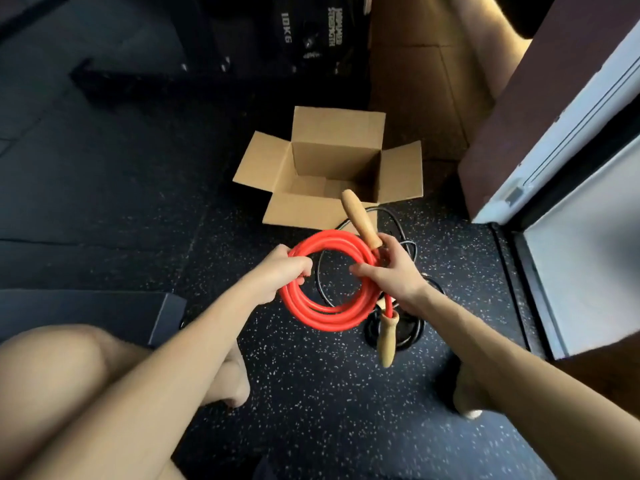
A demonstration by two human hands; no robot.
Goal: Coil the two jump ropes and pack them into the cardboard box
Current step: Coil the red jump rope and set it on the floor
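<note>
Head view, logged remotely.

- Nearest the camera I see a bare knee (59, 358) at lower left, with both forearms reaching out over the black speckled floor (311, 393).
- The left hand (280, 268) grips the left side of the red jump rope (325, 322), its fingers curled round the bundled strands.
- The red rope is wound into a round coil of several loops and held in the air between the hands, above the floor and short of the box.
- The right hand (394, 275) clamps the right side of the coil, fingers wrapped over the strands and thumb pointing inward.
- One wooden handle (360, 220) sticks up and away from that grip. The other wooden handle (388, 341) hangs below the wrist.
- The black jump rope (389, 211) lies loose on the floor beneath and beyond the coil, uncoiled.
- Past it stands the cardboard box (337, 128), with all four flaps open. I see nothing but bare cardboard inside.
- Farthest back is a dark weight plate (287, 27) marked 10KG.
</note>
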